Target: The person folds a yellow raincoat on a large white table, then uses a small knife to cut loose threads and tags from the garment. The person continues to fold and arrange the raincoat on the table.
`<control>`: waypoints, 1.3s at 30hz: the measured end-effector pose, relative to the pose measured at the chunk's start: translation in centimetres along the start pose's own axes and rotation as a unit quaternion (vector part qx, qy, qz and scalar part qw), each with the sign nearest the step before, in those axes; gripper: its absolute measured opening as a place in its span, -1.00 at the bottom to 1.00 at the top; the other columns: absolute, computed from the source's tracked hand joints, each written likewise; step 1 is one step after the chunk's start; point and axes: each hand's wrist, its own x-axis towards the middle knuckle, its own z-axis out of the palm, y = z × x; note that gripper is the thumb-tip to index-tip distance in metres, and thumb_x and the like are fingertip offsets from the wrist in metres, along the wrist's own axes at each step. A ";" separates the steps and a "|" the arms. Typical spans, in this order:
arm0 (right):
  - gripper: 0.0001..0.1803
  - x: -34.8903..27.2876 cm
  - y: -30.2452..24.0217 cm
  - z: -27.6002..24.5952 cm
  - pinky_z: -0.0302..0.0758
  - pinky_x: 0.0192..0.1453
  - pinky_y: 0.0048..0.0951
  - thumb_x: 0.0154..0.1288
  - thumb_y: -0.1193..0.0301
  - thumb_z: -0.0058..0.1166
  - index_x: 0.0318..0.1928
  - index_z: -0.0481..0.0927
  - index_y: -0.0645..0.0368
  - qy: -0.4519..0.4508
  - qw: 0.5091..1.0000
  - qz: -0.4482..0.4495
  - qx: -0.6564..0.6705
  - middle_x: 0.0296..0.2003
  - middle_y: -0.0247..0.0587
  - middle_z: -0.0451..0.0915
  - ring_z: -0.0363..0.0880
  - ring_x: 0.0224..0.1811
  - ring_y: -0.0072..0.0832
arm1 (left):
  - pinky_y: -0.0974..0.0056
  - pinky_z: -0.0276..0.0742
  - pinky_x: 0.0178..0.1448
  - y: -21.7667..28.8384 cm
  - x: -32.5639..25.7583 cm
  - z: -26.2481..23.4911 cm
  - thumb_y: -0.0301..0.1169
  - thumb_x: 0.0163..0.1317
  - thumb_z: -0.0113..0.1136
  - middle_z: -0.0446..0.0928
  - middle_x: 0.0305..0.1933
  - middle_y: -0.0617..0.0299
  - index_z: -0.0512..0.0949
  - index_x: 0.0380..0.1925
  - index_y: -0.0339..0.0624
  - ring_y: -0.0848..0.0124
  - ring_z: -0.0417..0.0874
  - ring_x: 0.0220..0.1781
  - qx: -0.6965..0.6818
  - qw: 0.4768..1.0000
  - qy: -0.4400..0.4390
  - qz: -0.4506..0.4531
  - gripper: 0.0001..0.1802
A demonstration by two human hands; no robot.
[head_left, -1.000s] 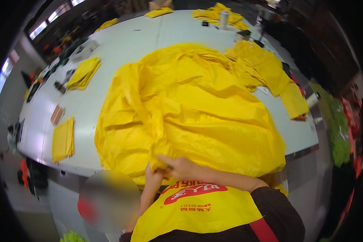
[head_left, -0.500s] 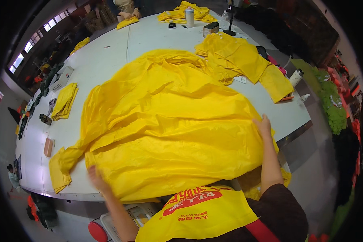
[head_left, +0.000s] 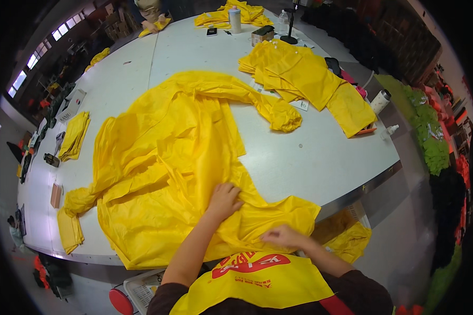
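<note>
A large, thin yellow garment with sleeves [head_left: 142,220] lies crumpled across the near part of the table. One sleeve with a gathered cuff [head_left: 285,118] stretches out to the right, and the other bunches at the left. My left hand [head_left: 225,201] presses into the garment's middle, fingers curled on a bunched fold. Lower and to the right, my right hand [head_left: 285,236] is over the garment's near right part, its fingers drawn together and slightly blurred. Whether cloth is between them is hidden.
The white table [head_left: 320,163] carries a fanned pile of yellow pieces [head_left: 299,71] at the right. A folded yellow stack [head_left: 75,135] and a small box [head_left: 56,195] lie left. Bottles, a phone and a stand are farther back. Across the table, another person's hands [head_left: 153,25] hold yellow cloth.
The garment's right side has been drawn left, baring tabletop and its cuffed sleeve. My left hand has moved right to the middle; my right hand has come down and left from the right edge.
</note>
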 end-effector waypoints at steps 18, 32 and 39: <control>-0.66 19.8 -5.3 -19.1 0.45 -0.32 -0.44 -0.04 0.29 0.22 -0.34 0.51 0.30 0.402 0.902 -0.061 -0.146 -0.47 -0.13 0.59 0.54 -0.45 -0.42 | 0.23 0.37 0.10 -1.1 -8.8 -7.7 -0.30 -0.03 0.26 0.40 0.07 -0.08 0.45 -0.06 -0.32 0.13 0.45 0.06 -0.222 0.901 0.088 -0.362 -0.49; -0.76 10.0 -16.7 0.8 0.17 -0.57 -0.72 0.24 0.38 0.04 -0.10 0.51 0.17 0.148 0.954 -0.206 0.163 -0.48 -0.49 0.47 0.20 -0.63 -0.82 | 0.21 0.44 0.11 3.3 -7.4 -13.2 -0.69 -0.13 -0.03 0.42 0.02 0.04 0.36 -0.02 -0.19 0.24 0.48 0.04 -0.833 0.458 0.284 -0.123 -0.46; -0.84 11.5 -18.2 5.9 0.31 -0.39 -0.73 0.27 0.34 0.05 -0.33 0.49 0.18 0.126 0.962 -0.212 0.117 -0.51 -0.58 0.41 0.31 -0.48 -0.82 | 0.25 0.35 0.16 -1.3 -10.5 -8.1 -0.62 -0.04 -0.01 0.41 0.04 0.14 0.37 0.01 -0.26 0.31 0.43 0.09 -0.641 0.711 0.211 -0.197 -0.51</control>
